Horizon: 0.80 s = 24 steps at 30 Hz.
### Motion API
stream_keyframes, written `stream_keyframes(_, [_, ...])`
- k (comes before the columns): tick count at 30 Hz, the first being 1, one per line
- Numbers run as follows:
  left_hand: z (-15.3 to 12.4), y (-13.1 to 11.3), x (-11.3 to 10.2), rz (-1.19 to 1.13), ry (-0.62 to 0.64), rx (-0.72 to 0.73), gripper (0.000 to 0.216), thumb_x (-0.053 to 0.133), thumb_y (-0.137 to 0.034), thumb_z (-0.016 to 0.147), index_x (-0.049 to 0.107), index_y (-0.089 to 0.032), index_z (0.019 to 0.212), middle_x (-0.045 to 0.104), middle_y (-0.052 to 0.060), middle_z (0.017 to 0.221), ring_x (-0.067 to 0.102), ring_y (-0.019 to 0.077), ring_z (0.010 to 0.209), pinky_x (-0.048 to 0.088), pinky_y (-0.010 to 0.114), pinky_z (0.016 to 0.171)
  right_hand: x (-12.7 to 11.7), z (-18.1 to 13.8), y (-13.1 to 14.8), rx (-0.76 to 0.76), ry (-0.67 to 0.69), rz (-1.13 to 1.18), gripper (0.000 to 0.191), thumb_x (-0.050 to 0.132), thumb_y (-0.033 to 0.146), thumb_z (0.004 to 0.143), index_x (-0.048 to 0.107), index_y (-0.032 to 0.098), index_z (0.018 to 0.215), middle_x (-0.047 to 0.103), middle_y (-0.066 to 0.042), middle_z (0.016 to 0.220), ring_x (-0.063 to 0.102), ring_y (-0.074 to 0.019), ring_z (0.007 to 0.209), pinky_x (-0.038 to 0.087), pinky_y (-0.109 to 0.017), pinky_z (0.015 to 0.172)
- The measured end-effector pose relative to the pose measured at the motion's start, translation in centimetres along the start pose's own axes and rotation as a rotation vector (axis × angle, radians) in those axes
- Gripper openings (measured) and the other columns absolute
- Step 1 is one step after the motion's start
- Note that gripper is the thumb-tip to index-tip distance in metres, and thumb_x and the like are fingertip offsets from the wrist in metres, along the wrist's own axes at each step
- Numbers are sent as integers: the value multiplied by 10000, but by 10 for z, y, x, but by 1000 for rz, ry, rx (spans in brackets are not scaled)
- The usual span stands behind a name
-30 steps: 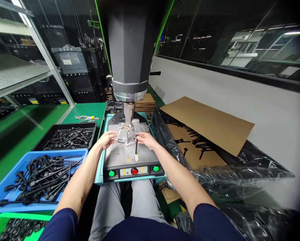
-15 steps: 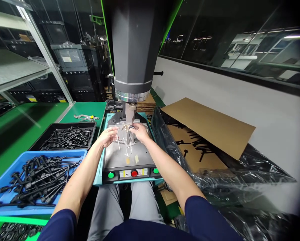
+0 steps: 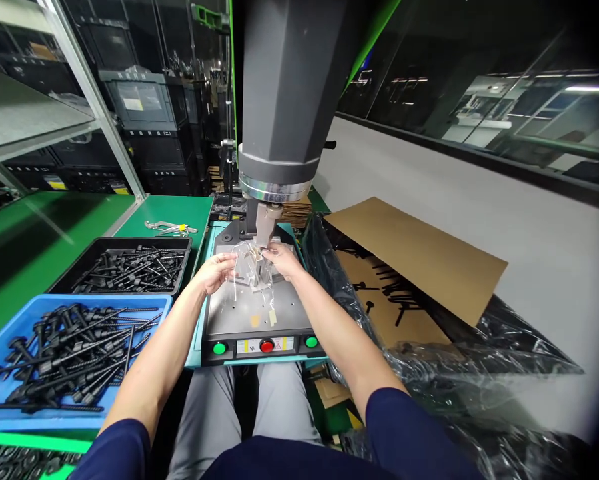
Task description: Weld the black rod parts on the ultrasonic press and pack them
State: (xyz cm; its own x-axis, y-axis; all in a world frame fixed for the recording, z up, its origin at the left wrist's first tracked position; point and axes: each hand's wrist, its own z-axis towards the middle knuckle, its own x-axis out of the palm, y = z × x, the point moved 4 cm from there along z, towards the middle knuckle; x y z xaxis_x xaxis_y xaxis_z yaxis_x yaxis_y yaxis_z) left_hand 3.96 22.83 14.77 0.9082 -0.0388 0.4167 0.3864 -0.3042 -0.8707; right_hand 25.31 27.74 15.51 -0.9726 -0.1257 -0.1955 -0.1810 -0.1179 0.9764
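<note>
A crumpled piece of clear plastic film (image 3: 252, 257) stretches between my two hands, over the metal fixture (image 3: 261, 277) on the press. My left hand (image 3: 218, 273) pinches the film's left side between thumb and fingers. On the other side my right hand (image 3: 284, 261) is closed on the film's right edge; a small dark bit shows at its fingertips, too small to name. Just above stands the grey metal horn (image 3: 267, 223) of the press head (image 3: 279, 100). Whether the horn touches the film or the fixture, I cannot tell.
Left are a black tray (image 3: 54, 283) and a blue bin (image 3: 154, 320) of black threaded parts, and a green bin (image 3: 44, 443) of small black pieces. Pliers (image 3: 167, 228) lie behind. Buttons (image 3: 267, 346) line the press front. Right, cardboard (image 3: 419, 250) covers a plastic-lined box.
The view has shifted slightly, so the press head appears farther right. Both hands stay at the fixture with the film, the right fingers having moved a little.
</note>
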Motion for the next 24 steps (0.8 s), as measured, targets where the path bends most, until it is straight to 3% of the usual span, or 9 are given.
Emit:
stream_keyframes(5, [2,4,-6,2,-14,6,386,791,-106,649,639,-113,1004,630,-22,667,652,134,488,527,236,480,2,-9,-5,-16,-58,30,232,686,323,775,725,231,984,716,-29,1022,636,-223,982,485,-365,926])
stream_keyframes(9, [4,8,-12,19,-17,15,539,778,-111,675,607,-125,1187,634,-29,673,648,122,499,519,230,502,-9,-13,-23,166,-91,345,432,730,319,732,664,296,1158,656,-23,1234,630,-211,1029,527,-335,811])
stream_keyframes(14, [3,7,-10,44,-27,20,737,778,-99,664,531,-150,1356,633,-33,701,626,105,494,519,228,509,-26,10,-30,299,-172,667,397,761,283,684,650,267,1064,687,-29,1113,667,-211,926,547,-337,753])
stream_keyframes(18, [7,2,-5,42,-28,44,796,760,-95,668,488,-178,1411,612,-36,707,622,100,492,469,191,448,-32,37,-19,209,-149,790,357,723,271,708,591,287,1039,666,-10,1163,661,-214,980,561,-383,806])
stream_keyframes(21, [11,0,-6,32,-25,68,815,738,-84,675,463,-188,1435,599,-45,706,614,94,484,525,219,498,-33,47,-13,115,-125,818,341,689,284,721,555,294,1034,641,-1,1237,630,-214,1077,558,-381,836])
stream_keyframes(24, [13,-1,-9,35,-22,83,808,724,-85,689,450,-189,1442,606,-40,720,622,95,489,566,250,554,-29,49,-16,131,-114,818,323,690,266,713,541,276,999,651,-11,1216,639,-220,1048,559,-388,830])
